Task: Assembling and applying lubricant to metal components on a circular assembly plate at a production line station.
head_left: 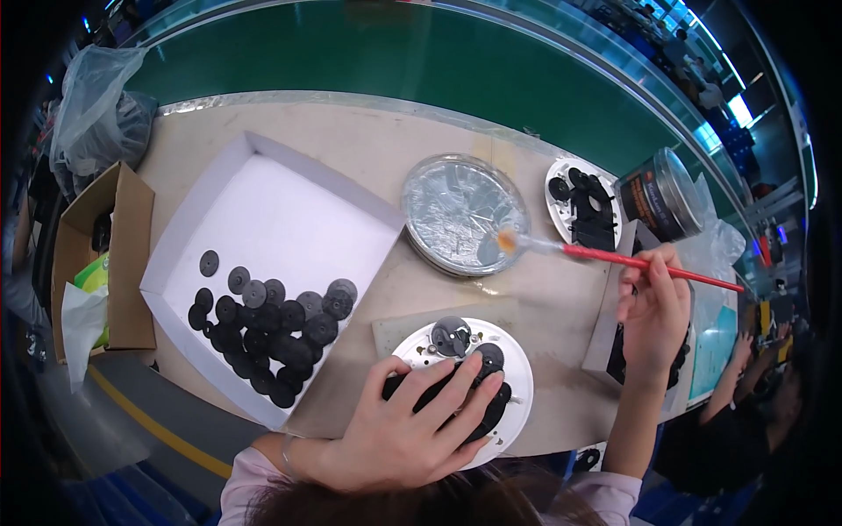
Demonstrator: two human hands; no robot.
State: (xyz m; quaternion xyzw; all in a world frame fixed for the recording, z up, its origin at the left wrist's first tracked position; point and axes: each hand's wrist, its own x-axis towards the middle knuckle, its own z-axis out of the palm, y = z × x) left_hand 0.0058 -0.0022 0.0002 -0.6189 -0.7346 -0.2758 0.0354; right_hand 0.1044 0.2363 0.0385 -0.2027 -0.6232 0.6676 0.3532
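Observation:
My right hand (658, 298) is closed around the red handle of a brush (605, 256). Its pale bristles, orange-brown at the tip, hang over the edge of a round dish (465, 215) lined with crinkled clear film or foil. My left hand (430, 412) lies with spread fingers on black parts over a white round plate (517, 377). Beside its fingertips on that plate sit a dark round gear (451, 337) and another black gear (489, 358). Small metal-looking bits show near the plate's upper rim. The palm hides the parts under it.
At left, a white shallow box (272, 197) holds a heap of black gears (263, 333). A cardboard box (132, 254) stands beyond it. Far right are a second white plate (561, 210) with black parts, a metal tin (662, 197) and a grey box (601, 342). Another person (728, 421) is at right.

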